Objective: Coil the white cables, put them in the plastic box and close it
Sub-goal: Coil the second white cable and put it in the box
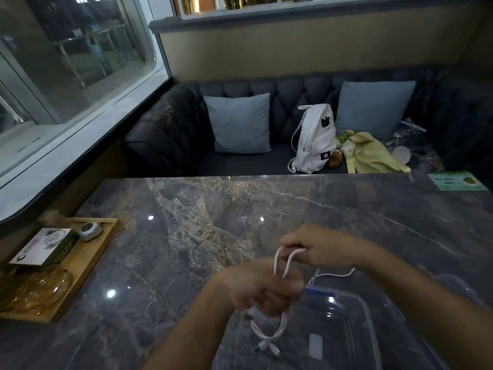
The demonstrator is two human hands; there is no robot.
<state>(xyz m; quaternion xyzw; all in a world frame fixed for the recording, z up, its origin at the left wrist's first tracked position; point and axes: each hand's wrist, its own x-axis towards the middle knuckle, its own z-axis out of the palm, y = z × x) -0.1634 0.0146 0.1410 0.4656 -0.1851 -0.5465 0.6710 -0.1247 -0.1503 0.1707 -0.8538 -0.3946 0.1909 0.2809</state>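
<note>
A: Where is the white cable point(270, 334) found?

B: Nearest, the open plastic box point(370, 324) is set on the desk point(186, 263). Above its left side the cable hangs in upright loops, clamped in the curled fingers of the left hand point(261, 289). Beyond, the loop tops are pinched by the right hand point(320, 249). The left hand is judged nearer the box.

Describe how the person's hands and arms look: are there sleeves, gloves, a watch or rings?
The left hand and the right hand are bare, without gloves. The left forearm and the right forearm are uncovered up to the picture's edge; no sleeve is in view. No watch or bracelet shows at either wrist. Rings cannot be judged: the fingers are blurred or hidden.
</note>
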